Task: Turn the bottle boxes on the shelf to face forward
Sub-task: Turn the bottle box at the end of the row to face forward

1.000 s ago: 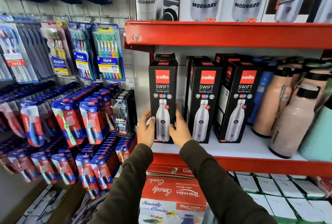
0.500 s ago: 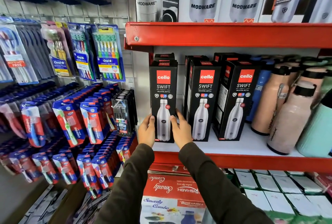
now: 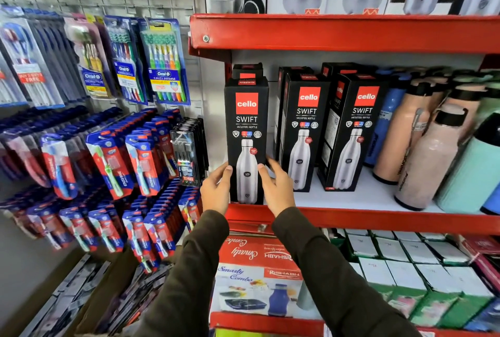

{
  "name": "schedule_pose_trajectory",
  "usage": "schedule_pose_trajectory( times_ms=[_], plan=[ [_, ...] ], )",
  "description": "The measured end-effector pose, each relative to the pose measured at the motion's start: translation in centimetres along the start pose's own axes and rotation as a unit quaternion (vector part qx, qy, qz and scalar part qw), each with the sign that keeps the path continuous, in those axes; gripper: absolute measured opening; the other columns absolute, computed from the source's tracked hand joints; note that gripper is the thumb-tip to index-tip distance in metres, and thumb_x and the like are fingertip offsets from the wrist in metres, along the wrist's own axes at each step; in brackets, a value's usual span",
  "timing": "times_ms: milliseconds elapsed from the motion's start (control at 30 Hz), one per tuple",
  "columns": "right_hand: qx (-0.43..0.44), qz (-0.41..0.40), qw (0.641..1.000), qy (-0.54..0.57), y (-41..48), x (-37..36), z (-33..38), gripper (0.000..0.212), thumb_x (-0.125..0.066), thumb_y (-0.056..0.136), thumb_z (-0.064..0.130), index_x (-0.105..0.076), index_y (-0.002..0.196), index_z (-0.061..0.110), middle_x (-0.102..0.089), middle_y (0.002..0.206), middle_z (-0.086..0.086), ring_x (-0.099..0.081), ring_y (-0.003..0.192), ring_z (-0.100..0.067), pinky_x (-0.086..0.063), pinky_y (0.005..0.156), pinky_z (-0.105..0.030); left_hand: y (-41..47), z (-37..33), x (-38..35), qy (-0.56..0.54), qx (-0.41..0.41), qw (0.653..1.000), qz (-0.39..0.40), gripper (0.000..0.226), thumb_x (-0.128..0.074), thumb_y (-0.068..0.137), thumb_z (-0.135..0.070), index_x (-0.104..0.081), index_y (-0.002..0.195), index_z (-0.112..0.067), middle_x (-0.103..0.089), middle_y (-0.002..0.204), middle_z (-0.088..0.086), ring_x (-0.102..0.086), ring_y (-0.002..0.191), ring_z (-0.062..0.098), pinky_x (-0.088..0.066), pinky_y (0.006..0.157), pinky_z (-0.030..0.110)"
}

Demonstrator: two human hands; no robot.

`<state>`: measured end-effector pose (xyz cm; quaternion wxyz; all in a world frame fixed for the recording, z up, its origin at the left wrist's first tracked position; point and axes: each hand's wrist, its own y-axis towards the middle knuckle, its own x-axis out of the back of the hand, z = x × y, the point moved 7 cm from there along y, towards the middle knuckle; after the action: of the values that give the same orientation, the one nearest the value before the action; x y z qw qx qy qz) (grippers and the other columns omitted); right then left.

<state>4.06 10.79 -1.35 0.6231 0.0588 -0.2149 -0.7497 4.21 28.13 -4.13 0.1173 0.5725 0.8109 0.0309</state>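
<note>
Three black Cello Swift bottle boxes stand in a row on the white shelf [image 3: 365,197] with a red front lip. The left box [image 3: 246,120] faces straight forward at the shelf's left end. My left hand [image 3: 216,192] grips its lower left edge and my right hand [image 3: 277,189] its lower right edge, thumbs on the front face. The middle box [image 3: 305,131] faces forward. The right box [image 3: 357,131] is turned a little, so its left side panel shows. More black boxes stand behind them, mostly hidden.
Loose peach, blue and mint bottles [image 3: 427,158] crowd the shelf's right part. The red upper shelf [image 3: 338,32] with Modware boxes hangs close above. Toothbrush packs [image 3: 162,66] hang on the wall at left. Boxed goods [image 3: 257,277] fill the shelf below.
Both hands have stayed on the left box, which keeps facing forward. My right hand's fingers are now blurred and spread along the box's right side.
</note>
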Motion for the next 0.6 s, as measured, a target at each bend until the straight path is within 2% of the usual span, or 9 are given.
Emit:
schedule_pose_trajectory(
  times_ms=[133,233,333,400,467,533,600],
  plan=[
    [0.008,-0.001,1.000,-0.003,-0.8,0.3,0.3,0.042,-0.053,0.093,0.038,-0.051,0.133,0.024,-0.054,0.099,0.026,-0.050,0.088,0.029,-0.033,0.069,0.008,-0.8,-0.2,0.5,0.015,-0.009,1.000,-0.012,0.038,-0.061,0.089,-0.038,-0.066,0.123,-0.021,-0.067,0.112,-0.011,-0.060,0.117,0.014,-0.047,0.106,0.048],
    [0.019,-0.010,1.000,-0.013,-1.2,0.5,0.7,0.042,-0.052,0.094,0.036,-0.052,0.133,0.022,-0.053,0.092,0.023,-0.046,0.103,0.013,-0.032,0.067,0.009,-1.3,-0.3,0.6,0.026,-0.015,0.999,-0.012,0.040,-0.060,0.088,-0.041,-0.066,0.122,-0.022,-0.065,0.103,-0.020,-0.061,0.115,0.014,-0.048,0.105,0.047],
    [0.020,-0.002,1.000,-0.012,-1.3,0.5,0.8,0.042,-0.052,0.094,0.036,-0.052,0.133,0.021,-0.053,0.096,0.024,-0.046,0.085,0.032,-0.029,0.067,0.011,-1.4,-0.4,0.6,0.046,-0.022,0.999,-0.016,0.039,-0.058,0.090,-0.042,-0.065,0.123,-0.024,-0.064,0.107,-0.015,-0.061,0.115,0.014,-0.049,0.104,0.045],
    [0.017,0.003,1.000,-0.009,-1.3,0.7,0.7,0.041,-0.052,0.094,0.036,-0.052,0.132,0.021,-0.055,0.106,0.018,-0.045,0.084,0.035,-0.030,0.069,0.010,-1.8,-0.7,0.4,0.061,-0.039,0.997,-0.025,0.036,-0.055,0.091,-0.042,-0.064,0.123,-0.028,-0.063,0.105,-0.017,-0.061,0.116,0.014,-0.049,0.099,0.032],
    [0.007,0.004,1.000,-0.003,-1.3,1.1,0.4,0.039,-0.051,0.094,0.037,-0.051,0.131,0.023,-0.054,0.120,0.010,-0.054,0.092,0.021,-0.037,0.075,0.003,-2.7,-1.2,0.0,0.060,-0.070,0.995,-0.044,0.030,-0.054,0.093,-0.038,-0.060,0.122,-0.034,-0.063,0.109,-0.017,-0.059,0.116,0.013,-0.046,0.092,0.021],
    [0.007,-0.015,1.000,-0.002,-1.3,2.1,0.2,0.038,-0.051,0.094,0.037,-0.050,0.131,0.025,-0.050,0.134,0.003,-0.057,0.105,0.000,-0.046,0.091,-0.017,-3.8,-1.6,-0.2,0.044,-0.104,0.989,-0.093,0.033,-0.051,0.095,-0.032,-0.055,0.128,-0.030,-0.059,0.127,-0.008,-0.056,0.118,0.012,-0.047,0.093,0.021],
    [0.025,-0.049,0.998,-0.002,-1.2,3.7,0.3,0.035,-0.051,0.095,0.032,-0.050,0.129,0.025,-0.048,0.135,0.001,-0.055,0.114,-0.013,-0.045,0.099,-0.032,-5.3,-2.0,-0.5,0.038,-0.140,0.977,-0.156,0.038,-0.048,0.096,-0.027,-0.049,0.133,-0.027,-0.050,0.135,-0.003,-0.053,0.119,0.017,-0.047,0.090,0.021]
  ],
)
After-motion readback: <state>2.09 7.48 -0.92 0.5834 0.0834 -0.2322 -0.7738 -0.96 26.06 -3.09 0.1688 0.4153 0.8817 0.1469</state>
